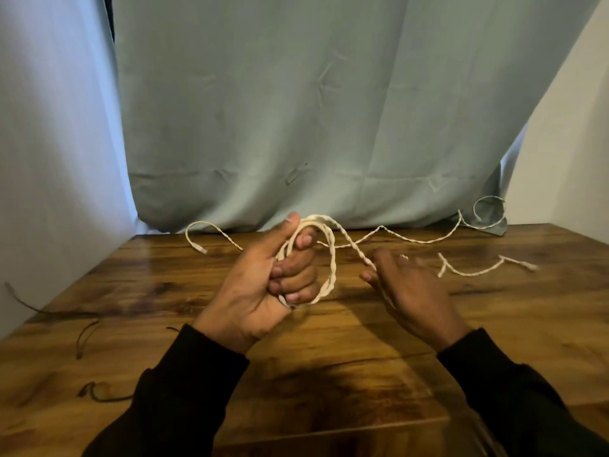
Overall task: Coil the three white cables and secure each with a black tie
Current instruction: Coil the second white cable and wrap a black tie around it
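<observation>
left hand [263, 285] gripping the coil [324, 258] | right hand [408, 291] open, loosely guiding | loose white cable [428, 240] trails right across surface [329, 341], right hand's nearer

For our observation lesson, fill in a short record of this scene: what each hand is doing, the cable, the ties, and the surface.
left hand: grips loops of the white braided cable
right hand: blurred, fingers spread, at the cable's free run
cable tail: trails right across the wooden table
black ties: lie loose at the left, unused
backdrop: pale cloth
</observation>
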